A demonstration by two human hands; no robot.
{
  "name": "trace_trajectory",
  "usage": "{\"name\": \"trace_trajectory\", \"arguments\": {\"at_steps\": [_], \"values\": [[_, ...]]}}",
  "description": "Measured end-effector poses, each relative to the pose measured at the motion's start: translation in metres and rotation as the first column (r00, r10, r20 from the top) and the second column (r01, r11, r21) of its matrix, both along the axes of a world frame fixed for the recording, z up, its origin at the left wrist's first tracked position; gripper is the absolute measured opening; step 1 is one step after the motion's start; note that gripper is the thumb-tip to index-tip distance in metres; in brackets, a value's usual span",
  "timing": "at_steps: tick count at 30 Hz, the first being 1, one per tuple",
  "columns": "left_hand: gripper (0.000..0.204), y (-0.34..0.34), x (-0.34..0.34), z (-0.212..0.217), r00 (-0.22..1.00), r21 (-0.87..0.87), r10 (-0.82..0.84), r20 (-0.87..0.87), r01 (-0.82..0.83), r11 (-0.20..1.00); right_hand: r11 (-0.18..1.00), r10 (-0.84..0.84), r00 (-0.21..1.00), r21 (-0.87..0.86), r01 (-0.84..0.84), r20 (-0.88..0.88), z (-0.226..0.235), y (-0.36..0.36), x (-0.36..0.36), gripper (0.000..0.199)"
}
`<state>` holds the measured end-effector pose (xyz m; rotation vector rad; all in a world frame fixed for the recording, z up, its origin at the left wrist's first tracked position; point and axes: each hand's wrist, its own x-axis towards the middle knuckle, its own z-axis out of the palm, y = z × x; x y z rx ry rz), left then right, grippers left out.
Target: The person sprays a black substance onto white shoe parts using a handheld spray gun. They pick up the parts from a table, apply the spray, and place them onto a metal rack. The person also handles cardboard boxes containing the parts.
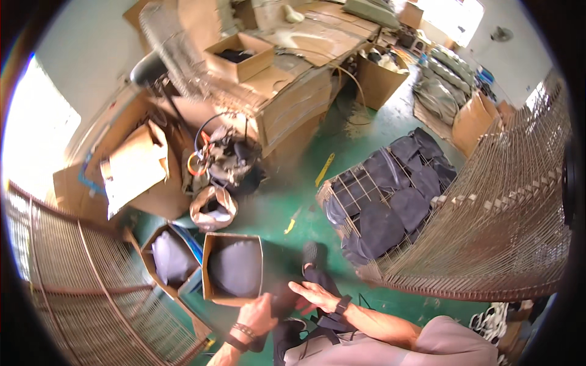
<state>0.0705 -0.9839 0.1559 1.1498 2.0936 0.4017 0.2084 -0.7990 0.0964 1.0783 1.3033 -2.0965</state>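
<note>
My left hand [257, 314], with a bracelet at the wrist, is closed in front of my lap. It grips a dark, soft-looking piece [282, 300], probably cloth, whose outline is blurred. Just to its right, my right hand [317, 296] has its fingers stretched out beside that piece, a dark band on the wrist. Close beyond the left hand stands an open cardboard box [263, 268] with smooth grey pieces [234, 266] inside. A second open box [148, 268] to its left holds a paler grey piece [171, 258].
A wire crate [332, 204] full of dark grey pieces [381, 222] stands ahead on the right, beside a wire-strand rack [488, 226]. Another metal rack [91, 274] is at the left. A cardboard-covered workbench [296, 110] and a paper bag [213, 207] stand farther off.
</note>
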Motion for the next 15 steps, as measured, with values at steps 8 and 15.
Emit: {"name": "trace_trajectory", "arguments": {"at_steps": [8,15], "values": [[0.052,0.173,-0.035,0.050,0.925,0.120,-0.365,-0.105,0.376,0.919,0.976,-0.180,0.942,-0.068,0.207,0.283,0.006,0.153,-0.005,0.113],[0.039,0.327,-0.088,0.116,0.639,0.100,-0.625,-0.448,0.731,0.675,0.795,-0.498,0.865,-0.366,0.484,0.062,0.067,0.269,-0.052,0.095]]}}
